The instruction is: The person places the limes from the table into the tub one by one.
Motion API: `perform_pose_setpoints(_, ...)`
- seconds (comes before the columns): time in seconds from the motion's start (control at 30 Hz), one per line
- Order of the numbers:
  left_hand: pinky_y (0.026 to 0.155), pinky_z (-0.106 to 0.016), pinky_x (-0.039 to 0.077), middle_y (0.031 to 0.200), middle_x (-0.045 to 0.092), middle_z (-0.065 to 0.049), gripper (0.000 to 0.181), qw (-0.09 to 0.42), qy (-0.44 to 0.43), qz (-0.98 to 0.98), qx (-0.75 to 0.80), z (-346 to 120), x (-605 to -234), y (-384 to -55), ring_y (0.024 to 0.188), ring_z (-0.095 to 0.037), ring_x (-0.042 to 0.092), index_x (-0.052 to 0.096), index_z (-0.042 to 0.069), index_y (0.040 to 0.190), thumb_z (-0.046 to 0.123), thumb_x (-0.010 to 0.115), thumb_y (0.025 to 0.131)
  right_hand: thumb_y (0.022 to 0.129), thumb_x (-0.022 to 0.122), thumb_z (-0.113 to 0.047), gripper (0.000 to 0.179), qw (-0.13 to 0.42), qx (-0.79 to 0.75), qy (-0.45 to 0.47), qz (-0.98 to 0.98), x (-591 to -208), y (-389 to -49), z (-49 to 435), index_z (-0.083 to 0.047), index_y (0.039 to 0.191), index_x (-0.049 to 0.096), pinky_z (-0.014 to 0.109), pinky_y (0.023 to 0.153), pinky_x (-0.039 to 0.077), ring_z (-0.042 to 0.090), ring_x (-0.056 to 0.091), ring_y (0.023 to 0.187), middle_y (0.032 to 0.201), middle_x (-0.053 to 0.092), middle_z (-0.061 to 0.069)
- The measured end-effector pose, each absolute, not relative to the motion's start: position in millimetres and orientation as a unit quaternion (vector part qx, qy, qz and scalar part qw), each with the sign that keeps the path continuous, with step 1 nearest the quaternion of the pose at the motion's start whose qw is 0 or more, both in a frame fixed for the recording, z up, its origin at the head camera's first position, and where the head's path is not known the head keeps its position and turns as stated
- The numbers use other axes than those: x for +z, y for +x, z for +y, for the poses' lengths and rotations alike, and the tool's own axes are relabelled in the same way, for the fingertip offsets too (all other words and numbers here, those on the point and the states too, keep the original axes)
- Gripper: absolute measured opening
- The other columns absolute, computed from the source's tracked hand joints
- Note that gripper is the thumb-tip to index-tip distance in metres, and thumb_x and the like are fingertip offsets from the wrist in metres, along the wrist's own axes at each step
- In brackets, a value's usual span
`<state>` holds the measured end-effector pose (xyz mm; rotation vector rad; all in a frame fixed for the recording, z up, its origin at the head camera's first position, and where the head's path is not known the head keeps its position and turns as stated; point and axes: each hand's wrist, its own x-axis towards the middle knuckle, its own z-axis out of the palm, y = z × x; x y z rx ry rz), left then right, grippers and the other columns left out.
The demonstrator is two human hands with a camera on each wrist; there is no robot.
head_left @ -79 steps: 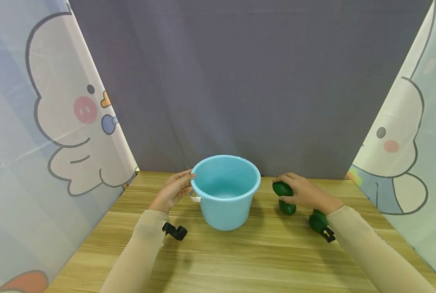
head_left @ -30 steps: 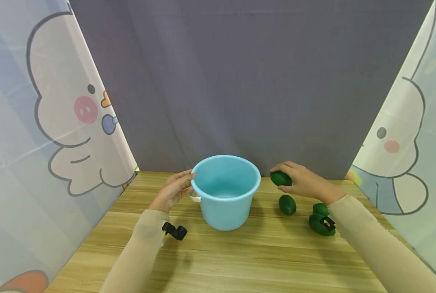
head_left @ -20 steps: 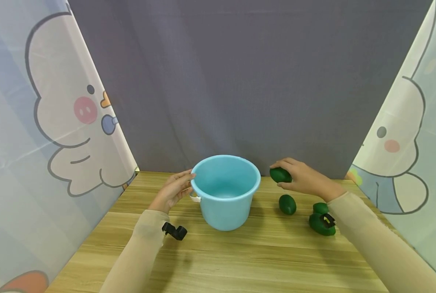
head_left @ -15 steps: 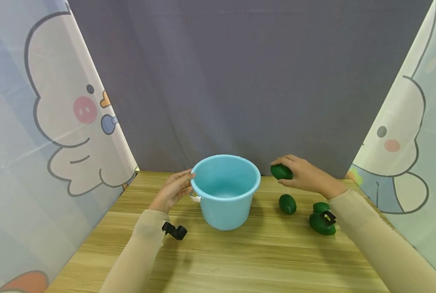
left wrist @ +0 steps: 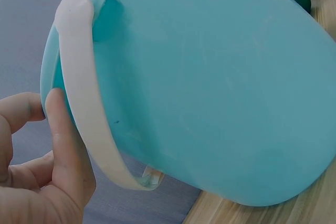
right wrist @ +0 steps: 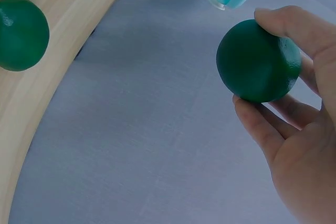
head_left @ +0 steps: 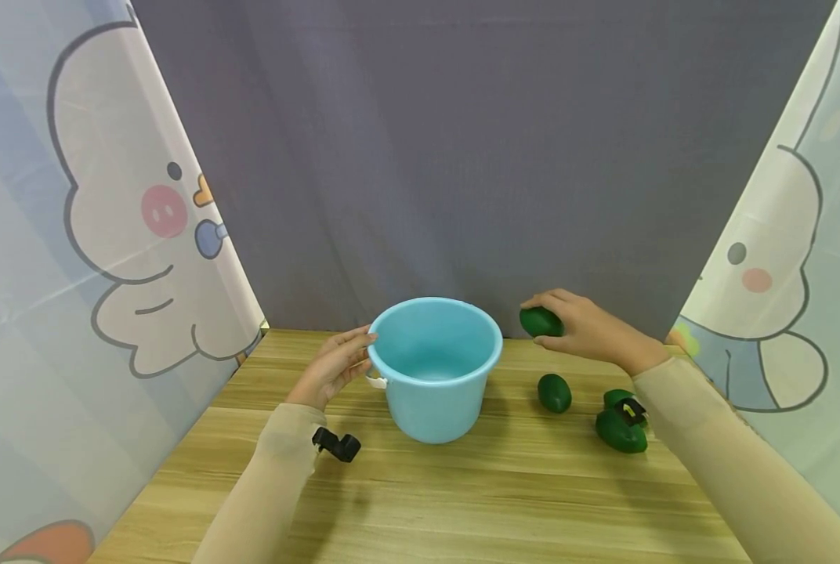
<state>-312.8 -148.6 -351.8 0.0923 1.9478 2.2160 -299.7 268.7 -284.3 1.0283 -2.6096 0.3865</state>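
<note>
A light blue bucket stands upright on the wooden table, its white handle hanging down on the left side. My left hand pinches the left part of its rim between thumb and fingers. To the right of the bucket, my right hand grips a smooth dark green oval fruit above the table, thumb on one side and fingertips on the other. Below that hand a second green fruit lies on the table. Near my right wrist lie more green fruits, partly covered by the wrist strap.
The wooden table reaches back to a grey curtain. Printed cloth panels hang at both sides. Each wrist carries a small black camera mount.
My right hand has lifted one green fruit off the table, away from the one below it, and keeps rising slowly. My left hand and the bucket have stayed in place.
</note>
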Motion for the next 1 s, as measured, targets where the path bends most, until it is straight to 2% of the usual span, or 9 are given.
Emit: perform_pose_setpoints(1.0, 0.073, -0.016, 0.058, 0.116, 0.062, -0.006, 0.054, 0.089, 0.025, 0.66, 0.746, -148, -351, -312, 0.09, -0.009, 0.062, 0.049, 0.005, 0.147, 0.019, 0.068, 0.098, 0.09, 0.077, -0.015, 0.05, 0.14, 0.158, 0.349, -0.913, -265, -300, 256, -0.006, 0.135, 0.059, 0.041, 0.077, 0.056, 0.028, 0.058, 0.1, 0.127, 0.057, 0.017)
